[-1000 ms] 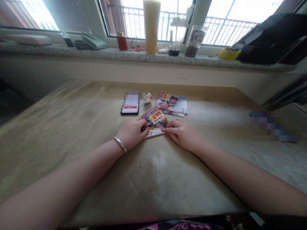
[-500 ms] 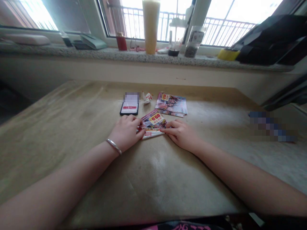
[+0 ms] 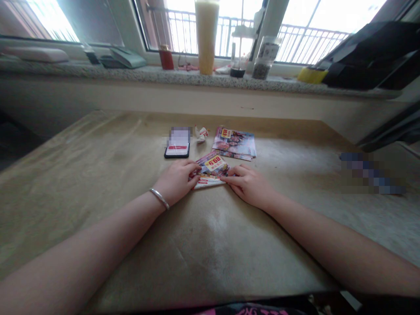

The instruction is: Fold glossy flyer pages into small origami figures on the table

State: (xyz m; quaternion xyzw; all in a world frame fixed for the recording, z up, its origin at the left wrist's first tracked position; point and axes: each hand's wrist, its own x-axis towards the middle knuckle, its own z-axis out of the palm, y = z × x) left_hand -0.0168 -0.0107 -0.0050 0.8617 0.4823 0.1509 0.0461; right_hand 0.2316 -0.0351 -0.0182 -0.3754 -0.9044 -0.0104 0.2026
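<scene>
A colourful printed leaflet (image 3: 214,165) lies on the table between my hands, its near edge folded up as a white strip with red print. My left hand (image 3: 179,177), with a silver bangle at the wrist, grips the leaflet's left end between thumb and fingers. At the right end, my right hand (image 3: 247,183) pinches the fold, index finger stretched along it. Just beyond, a stack of similar leaflets (image 3: 234,143) rests on the table. A phone (image 3: 177,148) with a lit screen lies past my left hand, and a crumpled piece of paper (image 3: 201,134) sits beside it.
The table (image 3: 197,245) reaches to a wall below a window. On the stone sill (image 3: 183,78) stand a tall yellowish cylinder (image 3: 206,39), a red container (image 3: 166,57), a clear bottle (image 3: 263,57), yellow tape (image 3: 311,74) and a black bag (image 3: 367,57). A blurred flat item (image 3: 370,173) lies at right.
My left hand has shifted slightly right and inward along the leaflet's left end. My right hand stays almost in place on the fold.
</scene>
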